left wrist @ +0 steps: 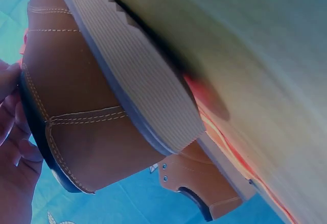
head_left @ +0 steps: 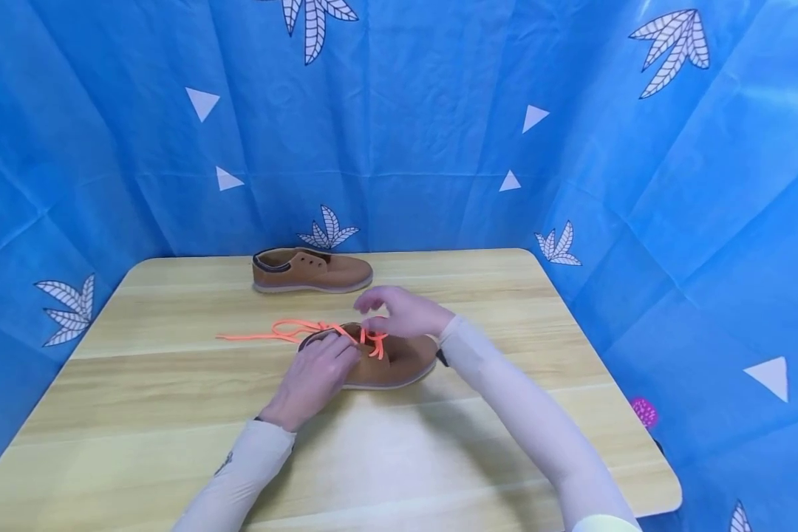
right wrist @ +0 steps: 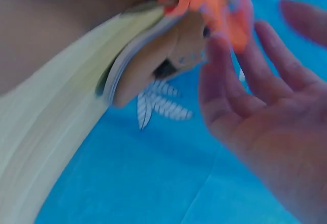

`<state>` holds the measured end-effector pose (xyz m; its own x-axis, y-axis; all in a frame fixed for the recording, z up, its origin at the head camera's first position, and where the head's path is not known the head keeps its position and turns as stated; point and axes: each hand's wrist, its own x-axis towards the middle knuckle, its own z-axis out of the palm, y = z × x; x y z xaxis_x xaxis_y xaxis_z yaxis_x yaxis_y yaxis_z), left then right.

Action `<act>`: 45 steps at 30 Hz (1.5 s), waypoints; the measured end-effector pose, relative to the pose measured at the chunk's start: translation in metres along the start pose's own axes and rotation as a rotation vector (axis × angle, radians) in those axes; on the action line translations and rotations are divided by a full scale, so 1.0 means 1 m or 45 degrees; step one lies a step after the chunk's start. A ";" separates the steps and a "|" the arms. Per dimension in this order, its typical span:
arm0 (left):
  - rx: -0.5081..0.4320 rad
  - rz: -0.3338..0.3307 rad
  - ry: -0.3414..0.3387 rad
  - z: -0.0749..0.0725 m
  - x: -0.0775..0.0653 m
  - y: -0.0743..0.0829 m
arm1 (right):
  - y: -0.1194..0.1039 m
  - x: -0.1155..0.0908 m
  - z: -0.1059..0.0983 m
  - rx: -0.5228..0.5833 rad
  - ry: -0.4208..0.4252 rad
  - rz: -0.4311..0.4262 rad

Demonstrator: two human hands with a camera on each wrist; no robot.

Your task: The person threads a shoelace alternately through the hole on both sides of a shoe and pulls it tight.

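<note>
A brown shoe (head_left: 406, 362) lies toe to the right on the table, with an orange shoelace (head_left: 249, 338) threaded at its eyelets. One lace length trails left past the heel, and short loops and ends hang over the front. My left hand (head_left: 315, 377) grips the shoe at its opening; in the left wrist view, its curled fingers (left wrist: 20, 117) lie along the dark collar. Above the lacing hovers my right hand (head_left: 408, 312), thumb apart from the fingers. Close up in the right wrist view, those fingers (right wrist: 260, 71) are beside the blurred lace loops.
Farther back on the wooden table (head_left: 173, 414) stands a second brown shoe (head_left: 335, 275), its eyelets without a lace. A blue curtain (head_left: 412, 125) with leaf and triangle prints surrounds the table's back and sides.
</note>
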<state>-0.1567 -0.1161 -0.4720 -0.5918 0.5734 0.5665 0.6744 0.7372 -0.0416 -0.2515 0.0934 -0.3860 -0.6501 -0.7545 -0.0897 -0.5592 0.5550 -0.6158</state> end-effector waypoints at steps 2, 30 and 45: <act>0.004 -0.011 -0.002 0.000 0.001 0.000 | 0.010 -0.010 -0.005 0.024 0.051 0.014; 0.042 -0.049 0.030 -0.016 -0.017 0.013 | 0.071 -0.039 0.039 -0.139 -0.065 0.134; 0.111 -0.020 0.124 -0.049 -0.043 0.028 | 0.068 -0.042 0.042 -0.209 -0.045 0.144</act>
<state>-0.0905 -0.1373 -0.4575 -0.5537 0.5271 0.6446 0.6217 0.7767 -0.1011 -0.2409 0.1483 -0.4570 -0.6965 -0.6945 -0.1805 -0.5621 0.6844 -0.4643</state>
